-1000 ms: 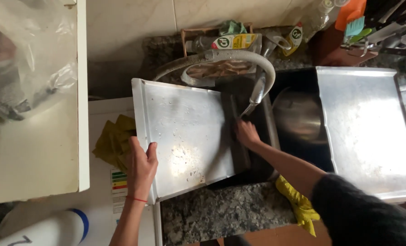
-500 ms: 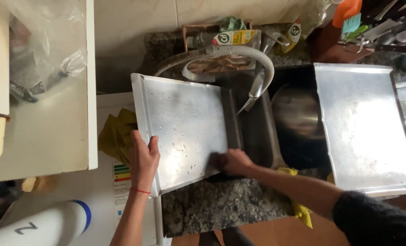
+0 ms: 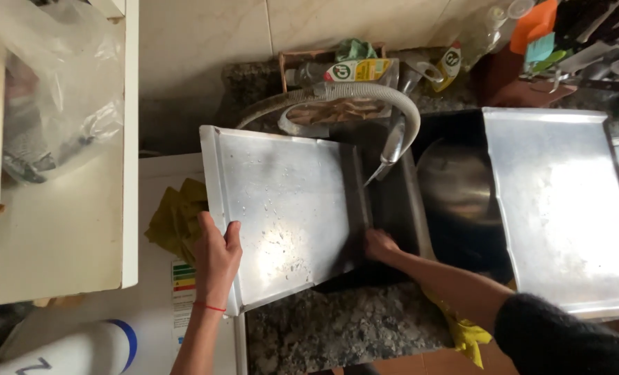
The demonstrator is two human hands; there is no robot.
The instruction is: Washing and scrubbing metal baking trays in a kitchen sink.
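Metal tray [image 3: 282, 208] tilted over the sink [image 3: 455, 201], left edge clasped by left hand [image 3: 216, 257], fingers curled round the rim. Right hand [image 3: 380, 244] at the tray's lower right edge, grip unclear. Yellow-labelled bottle [image 3: 358, 69] lying behind the faucet [image 3: 393, 142]; coloured striped sticker [image 3: 182, 274] beside the left wrist.

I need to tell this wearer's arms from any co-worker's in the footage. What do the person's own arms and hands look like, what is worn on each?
The left hand is bare, with a thin red thread bracelet at the wrist and no sleeve in view. The right hand is bare too; its forearm is uncovered up to a dark, fuzzy knit sleeve pushed up near the elbow. No gloves or rings show.
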